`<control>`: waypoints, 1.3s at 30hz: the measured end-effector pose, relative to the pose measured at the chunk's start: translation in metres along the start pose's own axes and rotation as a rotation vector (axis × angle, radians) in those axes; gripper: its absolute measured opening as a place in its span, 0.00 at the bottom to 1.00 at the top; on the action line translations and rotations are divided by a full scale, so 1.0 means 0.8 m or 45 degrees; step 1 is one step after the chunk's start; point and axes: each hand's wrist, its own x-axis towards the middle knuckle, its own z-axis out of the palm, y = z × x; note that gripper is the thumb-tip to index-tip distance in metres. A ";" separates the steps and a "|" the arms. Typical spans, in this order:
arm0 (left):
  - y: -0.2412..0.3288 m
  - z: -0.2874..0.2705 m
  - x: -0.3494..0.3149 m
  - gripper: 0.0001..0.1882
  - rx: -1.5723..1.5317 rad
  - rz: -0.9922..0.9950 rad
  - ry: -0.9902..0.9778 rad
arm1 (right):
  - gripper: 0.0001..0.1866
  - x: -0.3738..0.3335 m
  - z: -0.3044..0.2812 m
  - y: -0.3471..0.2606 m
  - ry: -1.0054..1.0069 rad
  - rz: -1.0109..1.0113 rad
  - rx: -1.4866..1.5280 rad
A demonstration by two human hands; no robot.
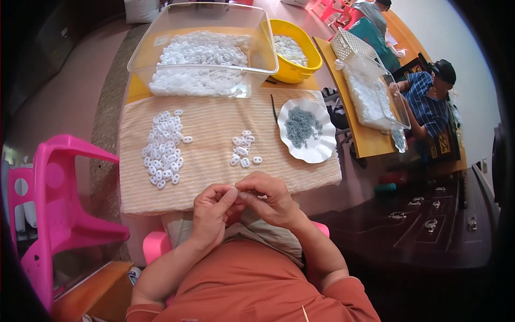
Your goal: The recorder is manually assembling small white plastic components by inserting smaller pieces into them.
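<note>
My left hand (214,208) and my right hand (270,197) meet fingertip to fingertip at the near edge of the cloth-covered table. Both are closed in a pinch, and whatever lies between the fingers is too small and covered to make out. Just beyond them is a small group of white oval plastic pieces (243,151), each with two holes. A larger heap of the same pieces (163,147) lies to the left. At the right, a white wavy-edged plate (314,153) bears a mound of tiny grey-blue parts (301,126).
A large clear plastic bin (201,74) of white pieces stands at the back, beside a yellow basin (308,43) holding more. A pink chair (70,193) is at the left. Another person (429,99) sits at a second table (362,145) with a clear bin (370,94).
</note>
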 end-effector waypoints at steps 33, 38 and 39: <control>0.006 0.008 -0.003 0.06 0.089 -0.073 0.045 | 0.10 0.018 -0.164 0.048 0.442 0.357 -1.160; 0.006 0.009 -0.004 0.05 0.096 -0.088 0.059 | 0.10 0.020 -0.166 0.048 0.434 0.343 -1.132; 0.006 0.008 -0.004 0.05 0.097 -0.087 0.060 | 0.10 0.020 -0.165 0.046 0.444 0.330 -1.134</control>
